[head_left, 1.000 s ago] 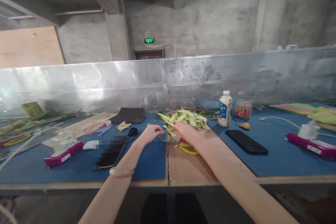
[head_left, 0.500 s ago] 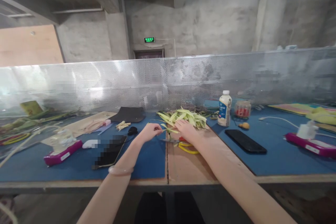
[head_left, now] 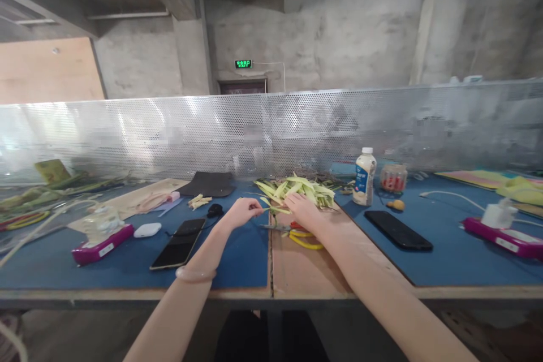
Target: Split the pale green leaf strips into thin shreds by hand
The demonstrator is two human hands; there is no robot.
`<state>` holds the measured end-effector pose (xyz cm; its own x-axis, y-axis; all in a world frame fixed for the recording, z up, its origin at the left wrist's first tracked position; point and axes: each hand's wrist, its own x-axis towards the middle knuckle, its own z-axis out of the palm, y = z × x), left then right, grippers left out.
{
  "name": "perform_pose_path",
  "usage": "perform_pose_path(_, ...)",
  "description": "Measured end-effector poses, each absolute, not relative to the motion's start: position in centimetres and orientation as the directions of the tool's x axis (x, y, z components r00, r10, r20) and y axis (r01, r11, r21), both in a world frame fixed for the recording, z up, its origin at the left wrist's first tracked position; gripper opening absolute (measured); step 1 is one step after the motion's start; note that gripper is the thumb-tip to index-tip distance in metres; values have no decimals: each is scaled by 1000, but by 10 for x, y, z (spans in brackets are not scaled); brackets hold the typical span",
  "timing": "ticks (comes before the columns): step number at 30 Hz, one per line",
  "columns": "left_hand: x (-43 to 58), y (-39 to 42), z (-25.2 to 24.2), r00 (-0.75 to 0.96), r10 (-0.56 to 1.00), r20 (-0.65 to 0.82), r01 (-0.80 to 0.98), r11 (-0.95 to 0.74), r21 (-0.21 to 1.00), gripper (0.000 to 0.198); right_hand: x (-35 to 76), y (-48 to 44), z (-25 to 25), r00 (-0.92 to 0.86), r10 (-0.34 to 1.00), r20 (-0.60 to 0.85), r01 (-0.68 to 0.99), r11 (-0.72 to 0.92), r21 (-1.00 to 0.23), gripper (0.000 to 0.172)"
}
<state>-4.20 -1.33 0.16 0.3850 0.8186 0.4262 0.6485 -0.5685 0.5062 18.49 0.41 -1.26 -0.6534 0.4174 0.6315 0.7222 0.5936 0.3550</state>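
My left hand [head_left: 244, 212] is closed in a pinch on the end of a narrow green leaf strip [head_left: 276, 211]. The strip stretches across toward my right hand [head_left: 300, 210], which lies with extended fingers on the front of a loose pile of pale green leaf strips [head_left: 311, 188]. What lies beneath the right palm is hidden. Just in front of the pile are scissors with yellow and red handles [head_left: 309, 242], partly covered by my right wrist. Their blades point left, below the held strip.
Left of my hands lie a phone [head_left: 180, 244], a white case [head_left: 147, 230] and a purple power strip [head_left: 102, 246]. To the right are a bottle [head_left: 363, 178], a jar [head_left: 393, 179], another phone [head_left: 397, 230] and a second power strip [head_left: 504, 239]. A perforated metal screen [head_left: 190, 136] runs behind.
Both hands stay nearly where they were, the left still pinching the leaf strip and the right on the pile. The view has shifted very slightly.
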Motion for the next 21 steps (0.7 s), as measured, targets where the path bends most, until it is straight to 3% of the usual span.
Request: perform_pose_path(21, -42, -15, 4, 343, 830, 439, 667, -544, 508, 26, 187, 10, -15, -659, 374, 652, 714, 585, 385, 16)
